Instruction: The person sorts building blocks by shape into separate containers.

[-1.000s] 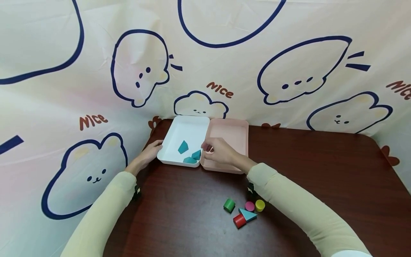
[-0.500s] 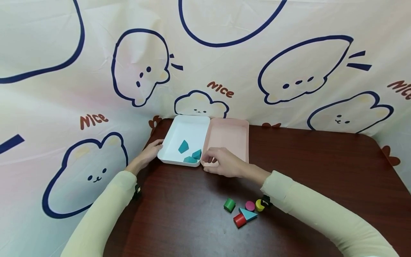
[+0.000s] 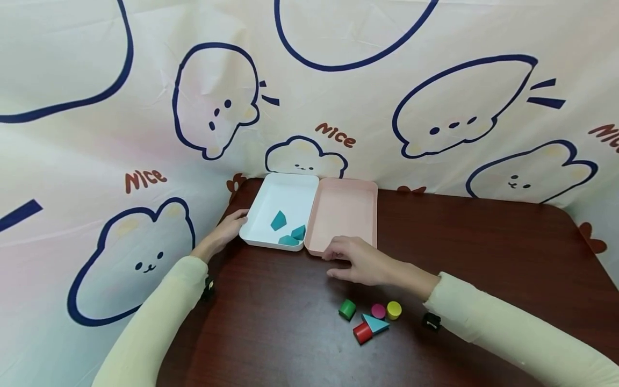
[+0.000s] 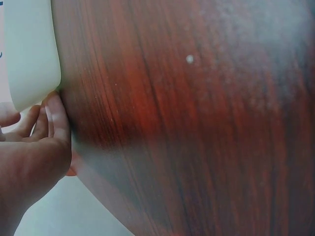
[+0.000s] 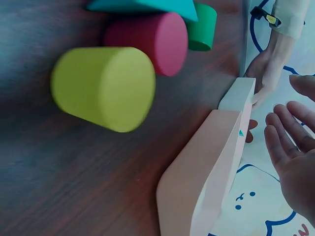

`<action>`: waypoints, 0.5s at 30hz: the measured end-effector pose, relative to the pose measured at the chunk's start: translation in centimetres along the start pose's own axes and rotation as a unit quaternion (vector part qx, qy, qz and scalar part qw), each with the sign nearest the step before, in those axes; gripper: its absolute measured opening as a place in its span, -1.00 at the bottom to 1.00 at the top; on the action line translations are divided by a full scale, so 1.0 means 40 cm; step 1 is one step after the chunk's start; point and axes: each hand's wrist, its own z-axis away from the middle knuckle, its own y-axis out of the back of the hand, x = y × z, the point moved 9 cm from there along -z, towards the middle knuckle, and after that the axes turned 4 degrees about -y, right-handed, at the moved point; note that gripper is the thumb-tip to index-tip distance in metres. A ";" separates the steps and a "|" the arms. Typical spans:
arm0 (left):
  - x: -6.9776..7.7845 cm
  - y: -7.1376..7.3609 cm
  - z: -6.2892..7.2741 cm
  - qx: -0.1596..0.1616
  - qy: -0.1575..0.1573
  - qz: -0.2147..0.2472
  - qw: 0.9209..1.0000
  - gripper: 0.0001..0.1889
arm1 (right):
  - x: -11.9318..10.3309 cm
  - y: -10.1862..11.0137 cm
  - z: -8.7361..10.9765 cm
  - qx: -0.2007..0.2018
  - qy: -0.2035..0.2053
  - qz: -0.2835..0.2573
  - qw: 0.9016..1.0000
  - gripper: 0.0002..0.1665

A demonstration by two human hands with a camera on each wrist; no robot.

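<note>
Cream cloth (image 3: pixel 367 102) with cartoon bears hangs behind a dark table (image 3: pixel 271 312). From where I stand, three teal blocks (image 3: pixel 278 221) are already in the white tray (image 3: pixel 287 193), two of them crowded at its near right corner. Five pieces remain on the table: a green block (image 3: pixel 347 309), a pink block (image 3: pixel 379 311), a yellow block (image 3: pixel 394 310), a red block (image 3: pixel 362 332) and a blue triangle (image 3: pixel 376 323). I see nothing in the pink tray (image 3: pixel 344 209).

The left hand (image 3: pixel 228 228) grips the white tray's left edge; the right hand (image 3: pixel 365 260), fingers parted, holds nothing, over the pink tray's near edge.

Overhead, the pink block looks like a mere disc; the right wrist view reveals its cylinder body, but no red block. Only the left wrist view shows the left fingers (image 4: pixel 58 118) bent against the tray's corner.
</note>
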 end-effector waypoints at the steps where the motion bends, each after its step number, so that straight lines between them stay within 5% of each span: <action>1: 0.001 -0.001 -0.001 -0.001 0.000 0.000 1.000 -0.41 | 0.001 0.000 0.011 -0.002 0.000 -0.001 1.000 -0.69; 15: -0.002 -0.001 -0.006 -0.001 0.002 0.001 1.000 -0.41 | 0.017 -0.010 0.137 -0.029 0.019 -0.002 0.999 -0.68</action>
